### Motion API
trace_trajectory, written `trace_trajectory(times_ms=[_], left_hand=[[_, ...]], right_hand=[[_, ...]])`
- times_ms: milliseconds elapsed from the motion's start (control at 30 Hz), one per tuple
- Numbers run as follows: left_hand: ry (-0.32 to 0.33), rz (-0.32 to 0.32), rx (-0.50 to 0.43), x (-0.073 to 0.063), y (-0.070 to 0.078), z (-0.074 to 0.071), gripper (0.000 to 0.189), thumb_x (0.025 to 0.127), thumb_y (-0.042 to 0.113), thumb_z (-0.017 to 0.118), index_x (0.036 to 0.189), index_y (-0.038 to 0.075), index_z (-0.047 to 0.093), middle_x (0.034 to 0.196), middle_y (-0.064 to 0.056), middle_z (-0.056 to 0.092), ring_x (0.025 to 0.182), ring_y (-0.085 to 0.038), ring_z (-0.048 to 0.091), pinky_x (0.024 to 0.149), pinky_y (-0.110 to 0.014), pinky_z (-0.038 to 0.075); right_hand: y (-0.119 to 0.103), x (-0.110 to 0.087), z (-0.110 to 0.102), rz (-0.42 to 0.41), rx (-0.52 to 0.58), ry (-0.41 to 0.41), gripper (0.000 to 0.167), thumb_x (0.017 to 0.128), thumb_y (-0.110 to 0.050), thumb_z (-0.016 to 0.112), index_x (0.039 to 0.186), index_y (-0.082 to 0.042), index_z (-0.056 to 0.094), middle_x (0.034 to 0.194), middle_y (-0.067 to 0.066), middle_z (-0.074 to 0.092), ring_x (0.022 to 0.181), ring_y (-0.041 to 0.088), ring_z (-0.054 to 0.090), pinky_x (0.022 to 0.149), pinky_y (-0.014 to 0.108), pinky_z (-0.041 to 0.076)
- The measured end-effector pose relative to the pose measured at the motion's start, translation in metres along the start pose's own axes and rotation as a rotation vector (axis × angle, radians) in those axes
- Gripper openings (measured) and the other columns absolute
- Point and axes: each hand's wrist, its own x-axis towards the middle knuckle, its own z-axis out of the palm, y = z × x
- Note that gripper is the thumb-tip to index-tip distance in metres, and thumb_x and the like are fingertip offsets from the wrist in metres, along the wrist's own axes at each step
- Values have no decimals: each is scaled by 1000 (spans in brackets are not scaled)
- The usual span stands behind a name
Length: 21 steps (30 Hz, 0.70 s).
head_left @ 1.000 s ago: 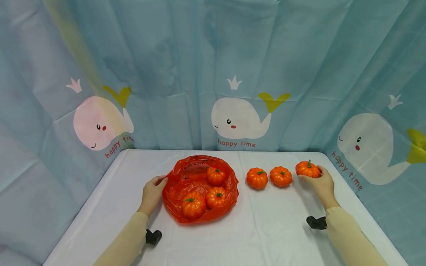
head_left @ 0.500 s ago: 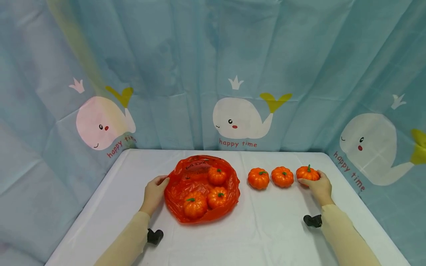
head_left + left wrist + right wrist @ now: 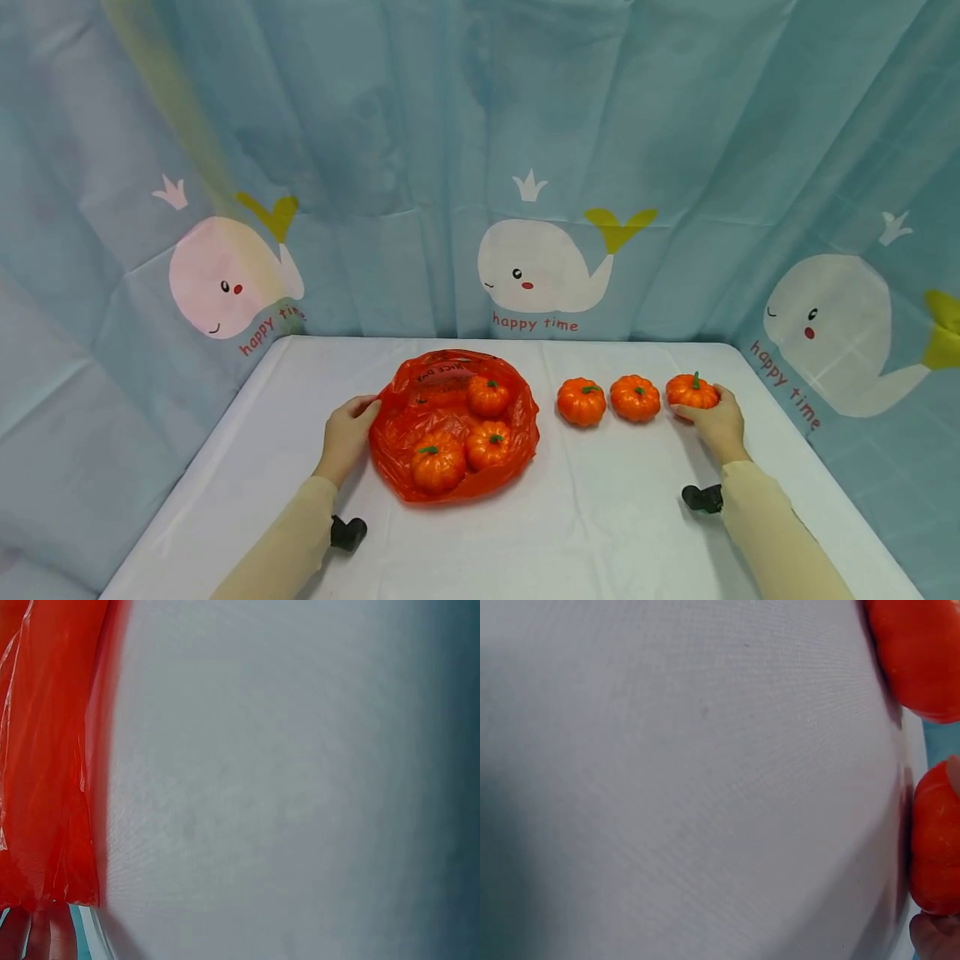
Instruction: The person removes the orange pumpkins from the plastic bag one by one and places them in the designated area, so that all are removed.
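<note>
On the left side of the table, my left hand pinches the rim of a red plastic bag, which lies with its mouth open. Inside the bag sit three small orange pumpkins, one of them this pumpkin at the front. At the far right my right hand grips another small pumpkin with a green stem. Thumb and fingertips show on either side of that pumpkin in the right wrist view. The bag's side fills the left edge of the left wrist view.
Two more pumpkins stand in a row between bag and right hand: a left one and a middle one. A white cloth covers the table. Behind its back edge hangs a blue curtain printed with whales.
The pumpkin in my right hand has come down and slightly left, level with the row of the other two. My left hand keeps its grip on the bag.
</note>
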Motion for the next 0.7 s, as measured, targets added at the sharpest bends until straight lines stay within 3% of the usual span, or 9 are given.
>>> trace_trajectory(times_ms=[200, 333, 533, 700], left_hand=[[7, -2, -3, 1, -2, 1, 40, 103, 32, 51, 129, 4, 63, 132, -20, 63, 128, -34, 54, 109, -49, 44], [3, -4, -1, 1, -2, 0, 40, 103, 33, 52, 129, 4, 63, 132, -20, 63, 127, -34, 54, 109, -49, 44], [5, 2, 3, 2, -1, -1, 40, 103, 32, 52, 128, 4, 64, 130, -20, 64, 126, -33, 55, 108, -49, 44], [1, 1, 2, 2, -1, 0, 40, 103, 32, 51, 129, 4, 63, 131, -20, 64, 126, -33, 55, 108, -48, 44]], right_hand=[[-1, -9, -6, -23, 18, -19, 99, 91, -22, 71, 156, 5, 2, 161, 34, 9, 148, 50, 17, 121, 59, 20], [-6, -25, -11, -67, 32, 26, 96, 91, -22, 71, 158, 1, 6, 163, 31, 8, 149, 49, 14, 120, 61, 19], [-30, -62, -9, -244, 120, 166, 85, 88, -10, 74, 157, -5, 24, 164, 22, 18, 148, 46, 23, 120, 59, 24], [-54, -87, 0, -399, 204, 212, 79, 84, -4, 76, 152, -5, 36, 160, 15, 30, 147, 37, 30, 120, 53, 27]])
